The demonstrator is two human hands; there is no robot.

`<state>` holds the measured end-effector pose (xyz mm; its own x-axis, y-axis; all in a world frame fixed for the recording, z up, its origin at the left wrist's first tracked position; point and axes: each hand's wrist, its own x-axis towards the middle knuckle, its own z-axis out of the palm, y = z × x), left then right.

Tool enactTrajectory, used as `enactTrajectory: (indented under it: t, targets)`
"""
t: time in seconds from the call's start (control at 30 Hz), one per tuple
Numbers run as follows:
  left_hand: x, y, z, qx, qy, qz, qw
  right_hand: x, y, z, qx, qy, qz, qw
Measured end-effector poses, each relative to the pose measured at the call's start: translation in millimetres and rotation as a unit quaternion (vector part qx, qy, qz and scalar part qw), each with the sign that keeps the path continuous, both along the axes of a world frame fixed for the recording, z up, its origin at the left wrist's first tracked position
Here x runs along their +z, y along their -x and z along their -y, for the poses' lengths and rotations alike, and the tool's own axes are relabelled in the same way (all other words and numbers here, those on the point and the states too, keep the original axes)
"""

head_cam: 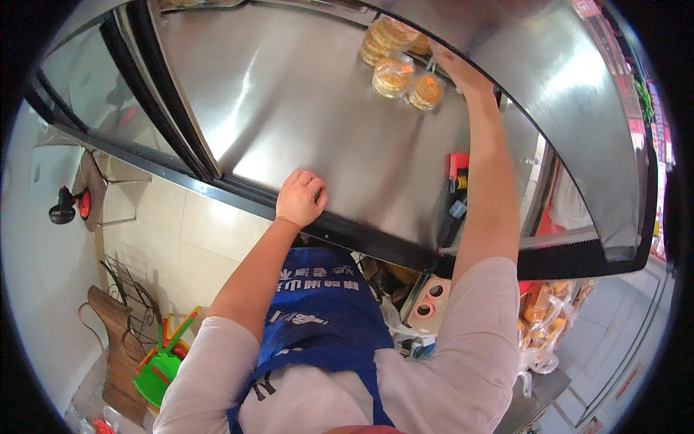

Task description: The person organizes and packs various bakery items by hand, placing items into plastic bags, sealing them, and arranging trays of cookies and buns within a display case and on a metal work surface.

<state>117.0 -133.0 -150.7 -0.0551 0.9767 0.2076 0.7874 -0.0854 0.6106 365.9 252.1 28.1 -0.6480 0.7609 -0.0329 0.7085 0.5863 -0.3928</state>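
My right hand reaches to the far side of a stainless steel display case, beside several bagged round flatbreads. Its fingertips are close to the bag tops, partly lost behind a dark curved edge, so a grip cannot be made out. One flatbread bag and another bag lie nearest, each with an orange sticker. Behind them is a taller flatbread stack, also in clear plastic. My left hand rests with curled fingers at the case's near black rail; a small dark spot shows among its fingers.
Sliding glass door frames stand at the left. Red and black items lie under my right forearm. A green dustpan and a brown board lean below left. Bagged goods hang or stand at the lower right.
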Motion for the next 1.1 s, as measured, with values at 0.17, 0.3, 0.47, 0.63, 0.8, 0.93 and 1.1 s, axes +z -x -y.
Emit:
enactTrajectory:
  t: [0.17, 0.3, 0.47, 0.63, 0.8, 0.93, 1.1]
  targets:
    - [2, 3, 3, 0.009, 0.012, -0.01, 1.0, -40, 37, -38, 0.005, -0.037, 0.034, 0.999]
    - [4, 5, 3, 0.018, -0.003, -0.016, 1.0, -71, 62, -50, -0.016, -0.064, 0.08, 0.995]
    - [4, 11, 3, 0.011, -0.007, -0.008, 1.0, -95, 81, -59, -0.04, -0.083, 0.117, 0.989]
    - [6, 5, 2, 0.008, 0.0, -0.002, 1.0, -97, 77, -54, -0.084, -0.116, 0.162, 0.976]
    - [2, -4, 4, 0.001, -0.005, 0.005, 1.0, -94, 63, 17, -0.185, -0.191, 0.13, 0.955]
    - [-2, 8, 15, 0.017, 0.023, 0.026, 0.999, -102, 77, 194, -0.213, -0.241, -0.071, 0.944]
    - [39, 29, 4, 0.108, -0.086, 0.11, 0.984, -65, 64, 424, -0.086, -0.036, -0.131, 0.987]
